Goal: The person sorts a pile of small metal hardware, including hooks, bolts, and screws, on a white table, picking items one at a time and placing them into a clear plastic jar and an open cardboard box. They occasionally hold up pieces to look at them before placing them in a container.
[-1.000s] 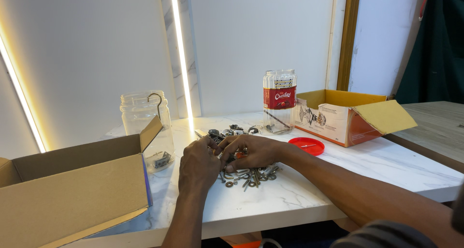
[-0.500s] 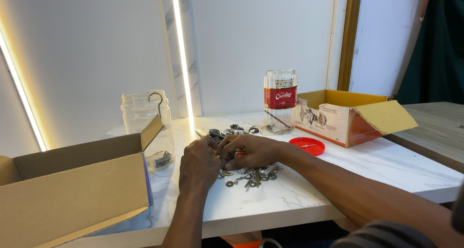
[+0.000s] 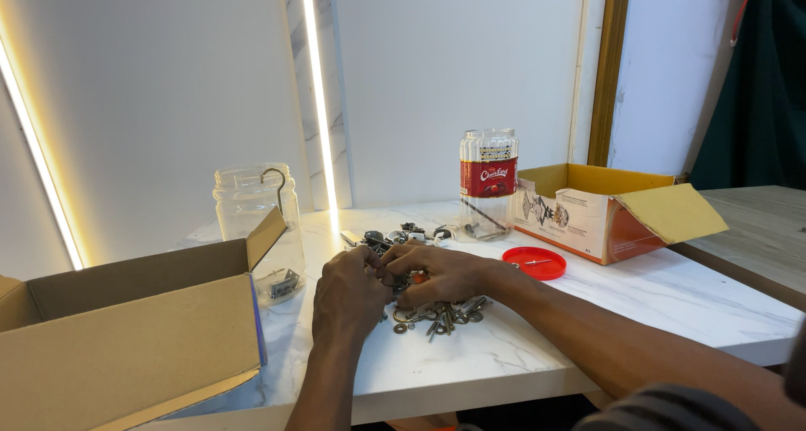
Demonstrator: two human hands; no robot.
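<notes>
Head view, the only one here. Left hand point(image 3: 351, 290) and right hand point(image 3: 438, 273) bunched together over a pile of small metal hardware point(image 3: 438, 315) on the white marble table point(image 3: 638, 313), fingertips meeting at about the middle of the frame. Both curled in tight around something small between them, with a speck of orange showing at 3 o'clock from the left knuckles. Can't tell what that piece is, or which hand actually has it, since the back of the left hand covers most of the pinch. Pile itself looks like washers, bolts and nuts, too small to sort out; part of it tucked under the right palm, more bits scattered at 12 o'clock from the hands.

Around the hands: open brown cardboard box point(image 3: 126, 339) at 9 o'clock, cut off by the left and bottom edges, inside not visible. Empty-looking glass jar point(image 3: 256, 204) just behind its flap at 10 o'clock, lower part hidden by the flap, some metal bit at its base. Red-labelled ribbed jar point(image 3: 488, 183) at 1 o'clock, a few long thin pieces inside. Red lid point(image 3: 534, 263) flat on the table at 3 o'clock. Orange-and-yellow box point(image 3: 613, 213) open at 2 o'clock, contents out of sight. Both forearms run off the bottom edge.
</notes>
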